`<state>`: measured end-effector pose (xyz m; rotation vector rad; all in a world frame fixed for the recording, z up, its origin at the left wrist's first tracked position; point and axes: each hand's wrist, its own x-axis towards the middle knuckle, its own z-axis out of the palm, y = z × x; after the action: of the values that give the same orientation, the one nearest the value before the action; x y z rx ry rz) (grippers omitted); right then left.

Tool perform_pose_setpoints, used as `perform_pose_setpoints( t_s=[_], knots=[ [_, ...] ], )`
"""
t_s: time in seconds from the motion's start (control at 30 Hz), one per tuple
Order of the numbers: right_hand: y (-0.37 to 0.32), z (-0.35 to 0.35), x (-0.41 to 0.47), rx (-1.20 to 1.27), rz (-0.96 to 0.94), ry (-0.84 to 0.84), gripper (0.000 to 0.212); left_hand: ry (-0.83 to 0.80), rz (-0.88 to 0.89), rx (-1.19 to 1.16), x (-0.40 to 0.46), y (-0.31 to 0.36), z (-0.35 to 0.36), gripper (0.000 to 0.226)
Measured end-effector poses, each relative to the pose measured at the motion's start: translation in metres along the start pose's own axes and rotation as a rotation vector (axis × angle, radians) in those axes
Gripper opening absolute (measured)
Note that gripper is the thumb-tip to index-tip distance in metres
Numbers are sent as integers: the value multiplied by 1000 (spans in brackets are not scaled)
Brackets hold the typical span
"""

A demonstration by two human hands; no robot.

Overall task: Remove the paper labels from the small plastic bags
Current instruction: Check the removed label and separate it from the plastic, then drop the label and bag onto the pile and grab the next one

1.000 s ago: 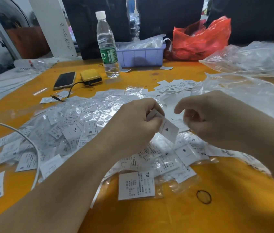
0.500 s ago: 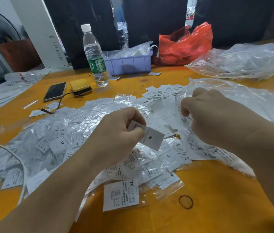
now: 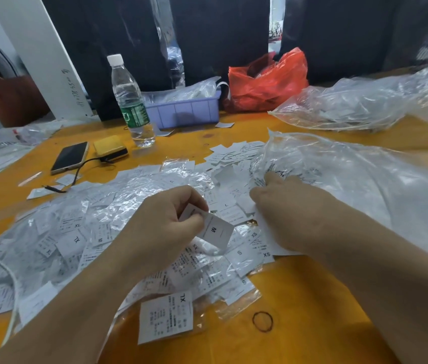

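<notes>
A wide heap of small clear plastic bags with white size labels (image 3: 76, 232) covers the orange table (image 3: 299, 298). Above the heap, my left hand (image 3: 165, 227) pinches one small bag with an "M" label (image 3: 215, 229) by its upper corner. Off to its right, my right hand (image 3: 286, 214) reaches forward, back up, fingers stretched toward the mouth of a large clear plastic bag (image 3: 352, 185). Loose paper labels (image 3: 234, 156) lie in a pile there. Whether a label sits under the right fingers is hidden. One bag with an "XL" label (image 3: 167, 317) lies nearest me.
At the back stand a water bottle (image 3: 128, 101), a purple basket (image 3: 184, 111), a red plastic bag (image 3: 265, 80) and another big clear bag (image 3: 365, 101). A phone (image 3: 69, 157) and yellow box (image 3: 110, 148) lie left. A rubber band (image 3: 262, 321) and white cable (image 3: 10, 279) lie near me.
My right hand has moved away from the left hand, right and forward to the mouth of the large clear bag, and its fingers have uncurled. The left hand keeps holding the "M" bag.
</notes>
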<state>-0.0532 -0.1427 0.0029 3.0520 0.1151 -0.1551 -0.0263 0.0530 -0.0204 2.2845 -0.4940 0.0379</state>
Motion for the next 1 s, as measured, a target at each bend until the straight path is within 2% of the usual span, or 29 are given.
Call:
perform_pose_setpoints(
  t_s=[0.2,0.33,0.63,0.83,1.0],
  knots=[
    [4,1,6,-44,86,14,52,-7,-4,11,0,0,-1,27],
    [2,6,9,-31,84,-29,54,-7,1,1,0,2,-1,26],
    [1,8,10,-13,118,62,69,-11,41,-19,-3,4,-2,26],
    [4,7,12,-23,151,121,62,-4,67,-6,-4,5,-2,25],
    [3,9,15,-64,150,33,63,-9,70,-17,-5,7,-3,24]
  ],
)
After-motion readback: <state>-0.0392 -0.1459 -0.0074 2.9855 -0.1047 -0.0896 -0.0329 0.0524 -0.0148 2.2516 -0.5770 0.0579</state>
